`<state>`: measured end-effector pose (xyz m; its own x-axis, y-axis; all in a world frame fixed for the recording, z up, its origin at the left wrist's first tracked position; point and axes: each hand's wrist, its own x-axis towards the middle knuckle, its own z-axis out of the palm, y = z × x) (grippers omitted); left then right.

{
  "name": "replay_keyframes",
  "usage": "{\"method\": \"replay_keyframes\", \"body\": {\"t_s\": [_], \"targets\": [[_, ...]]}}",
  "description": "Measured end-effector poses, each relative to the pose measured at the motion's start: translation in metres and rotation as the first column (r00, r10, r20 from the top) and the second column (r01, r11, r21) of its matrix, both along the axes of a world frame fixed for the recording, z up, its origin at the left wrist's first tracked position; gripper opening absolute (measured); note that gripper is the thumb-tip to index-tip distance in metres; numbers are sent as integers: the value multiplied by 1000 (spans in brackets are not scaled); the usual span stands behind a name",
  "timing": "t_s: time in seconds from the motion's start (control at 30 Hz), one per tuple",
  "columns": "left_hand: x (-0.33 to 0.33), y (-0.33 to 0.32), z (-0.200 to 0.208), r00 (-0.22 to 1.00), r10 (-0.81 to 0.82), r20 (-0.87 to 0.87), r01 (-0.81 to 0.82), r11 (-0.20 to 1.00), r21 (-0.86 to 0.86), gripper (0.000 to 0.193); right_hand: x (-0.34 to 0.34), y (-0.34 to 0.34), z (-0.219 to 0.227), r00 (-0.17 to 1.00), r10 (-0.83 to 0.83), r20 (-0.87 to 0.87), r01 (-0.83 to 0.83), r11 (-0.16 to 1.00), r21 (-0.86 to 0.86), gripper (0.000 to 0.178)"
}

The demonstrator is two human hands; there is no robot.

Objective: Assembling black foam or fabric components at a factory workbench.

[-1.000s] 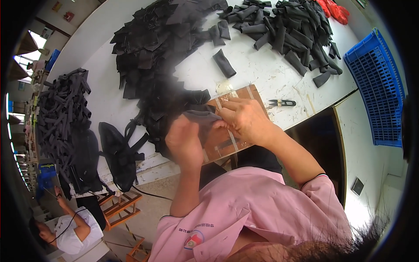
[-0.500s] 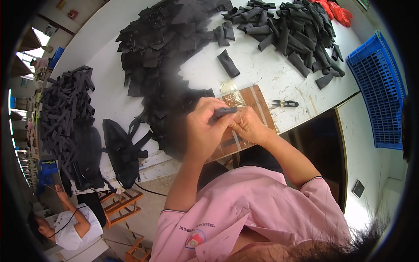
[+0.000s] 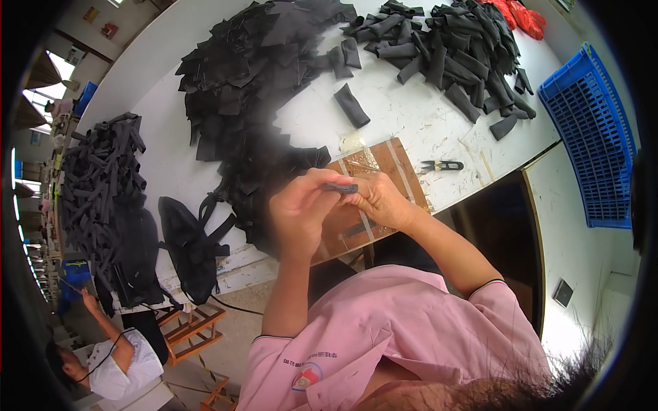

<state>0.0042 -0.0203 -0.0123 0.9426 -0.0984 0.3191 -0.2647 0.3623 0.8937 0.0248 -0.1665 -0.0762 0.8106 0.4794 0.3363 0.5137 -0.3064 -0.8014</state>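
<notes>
A worker in a pink shirt [image 3: 404,312] grips a black fabric piece [image 3: 340,188] with both hands above a brown board [image 3: 403,159] at the table's edge. The left hand [image 3: 300,209] pinches it between thumb and fingers; the right hand [image 3: 385,200] clasps its right end, the contact partly hidden. Only a short, narrow, matte strip of the cloth shows, lying roughly level, the rest covered by the fingers.

Matt cloth pc [image 3: 342,188], wd board [image 3: 379,157]
</notes>
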Motion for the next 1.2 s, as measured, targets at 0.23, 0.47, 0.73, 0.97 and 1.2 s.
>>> {"method": "replay_keyframes", "body": {"t_s": [0.23,0.47,0.73,0.97,1.2], "targets": [[4,4,23,994,23,105,-59,937,345,9,-2,-10,24,1000,15,-4,-15,999,51,30],[-1,-2,22,986,158,52,-166,929,332,9,-1,-6,12,1000,-22,-9,22,999,-38,27],[-3,23,-6,994,74,-85,-93,965,-245,14,-1,-9,40,990,-21,138,46,982,-181,29],[-4,23,-4,990,143,-13,-144,981,-133,13,-4,-4,36,989,-2,151,35,975,-219,31],[34,25,-20,940,279,-197,-226,940,255,17,7,-7,59,997,62,-52,-63,998,-16,35]]}}
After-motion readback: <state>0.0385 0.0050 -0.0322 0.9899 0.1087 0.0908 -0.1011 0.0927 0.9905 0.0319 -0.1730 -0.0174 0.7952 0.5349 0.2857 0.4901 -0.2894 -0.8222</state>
